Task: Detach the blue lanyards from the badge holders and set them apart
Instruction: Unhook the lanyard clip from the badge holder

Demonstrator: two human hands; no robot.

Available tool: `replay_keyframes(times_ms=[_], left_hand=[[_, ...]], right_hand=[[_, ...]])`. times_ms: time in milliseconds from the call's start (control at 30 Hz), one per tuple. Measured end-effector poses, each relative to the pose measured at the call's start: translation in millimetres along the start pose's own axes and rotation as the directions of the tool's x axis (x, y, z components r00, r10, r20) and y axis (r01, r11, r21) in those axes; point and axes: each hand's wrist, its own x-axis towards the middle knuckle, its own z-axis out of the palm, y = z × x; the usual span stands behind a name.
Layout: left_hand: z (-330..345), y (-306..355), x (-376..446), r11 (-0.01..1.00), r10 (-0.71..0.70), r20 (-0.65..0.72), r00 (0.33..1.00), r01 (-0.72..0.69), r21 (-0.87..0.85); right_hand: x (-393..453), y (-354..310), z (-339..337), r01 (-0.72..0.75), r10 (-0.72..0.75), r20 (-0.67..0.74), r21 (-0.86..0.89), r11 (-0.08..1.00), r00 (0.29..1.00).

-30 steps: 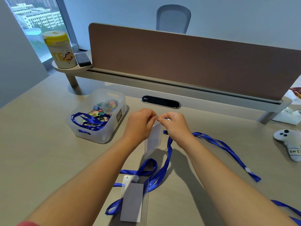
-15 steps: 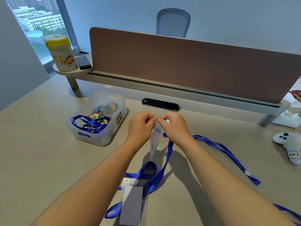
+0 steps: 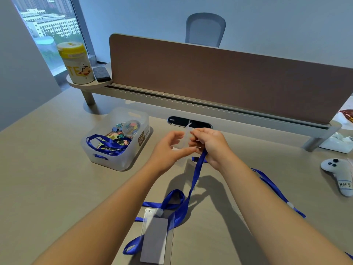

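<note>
Both hands up over the middle of the surface (image 3: 47, 178), just in front of the dark cable slot (image 3: 189, 122). Right hand (image 3: 210, 144) has its fingers curled, pinching the clear badge holder (image 3: 186, 138) at its top edge, w/ the blue lanyard (image 3: 198, 169) running out from under the same grip. Left hand (image 3: 169, 148) sits just beside it, fingers relaxed and spread, tips reaching toward the holder's lower part; can't tell if they actually touch it. Holder hangs edge-on between the two hands, off the surface. Lanyard drops straight down from the right hand, loops on the surface near the bottom, and another run trails off to the right under the right forearm. Small black clip (image 3: 194, 159) shows just below the hands, next to the strap.

Closer to the camera: 2nd badge holder (image 3: 154, 240) lying flat w/ a grey card inside, blue strap curled around and over its top.

Left side: translucent bin (image 3: 118, 159) w/ another blue lanyard (image 3: 107, 144) draped in it, plus coloured binder clips. Back left on a raised shelf: yellow-lidded canister (image 3: 76, 63) and a dark eraser block (image 3: 102, 73). Far right: white controller (image 3: 340, 176) w/ a handwritten label.
</note>
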Motion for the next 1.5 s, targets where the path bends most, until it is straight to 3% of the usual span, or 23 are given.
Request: replay_keyframes(times_ms=[133,300,467,567,667,800,867,967,1067,1200,1267,1500], left_hand=[[2.4,2.5,-3.1,0.988,0.088,-0.052,0.995,-0.081,0.13],[0.0,6.8,-0.8,0.952,0.177,-0.181,0.967,-0.121,0.282],[-1.9,2.3,2.8,0.885,0.348,-0.31,0.885,-0.201,0.421],[1.4,6.3,4.7,0.711,0.536,-0.231,0.812,-0.286,0.642],[6.3,15.6,9.7,0.539,0.632,-0.107,0.768,-0.336,0.772],[20.5,32.7,21.0,0.387,0.7,0.046,0.713,-0.432,0.814],[30.9,44.8,25.5,0.348,0.731,0.084,0.677,-0.476,0.808],[44.9,60.6,28.5,0.396,0.742,0.049,0.669,-0.496,0.773],[57.0,72.9,29.3,0.482,0.708,0.002,0.706,-0.486,0.729],[68.8,86.6,32.6,0.783,0.514,-0.153,0.844,-0.388,0.487],[68.1,84.6,34.4,0.869,0.416,-0.208,0.885,-0.319,0.377],[58.4,64.6,29.5,0.946,0.267,-0.2,0.943,-0.216,0.244]], right_hand=[[-0.4,-4.8,-0.1,-0.033,0.033,0.008,0.048,0.998,0.999],[1.3,-3.7,-4.9,-0.061,0.056,-0.06,-0.079,0.995,0.997],[-0.1,-7.4,-5.3,-0.103,0.071,-0.121,-0.285,0.953,0.99],[0.4,-16.3,-9.5,-0.12,0.075,-0.138,-0.352,0.928,0.988],[-1.5,-28.0,-26.0,-0.143,0.103,-0.123,-0.388,0.911,0.987],[-10.7,-44.9,-53.1,-0.164,0.133,-0.113,-0.33,0.93,0.985],[-17.0,-52.8,-65.4,-0.141,0.081,-0.167,-0.389,0.91,0.983],[-23.9,-62.1,-78.1,-0.072,-0.054,-0.22,-0.526,0.848,0.974],[-30.4,-67.4,-89.5,-0.036,-0.107,-0.222,-0.557,0.83,0.969],[-31.0,-61.9,-95.8,0.019,-0.215,-0.241,-0.623,0.782,0.946],[-30.4,-60.2,-94.9,0.08,-0.301,-0.269,-0.61,0.788,0.915],[-34.8,-79.6,-89.1,0.361,-0.534,-0.331,-0.46,0.811,0.778]])
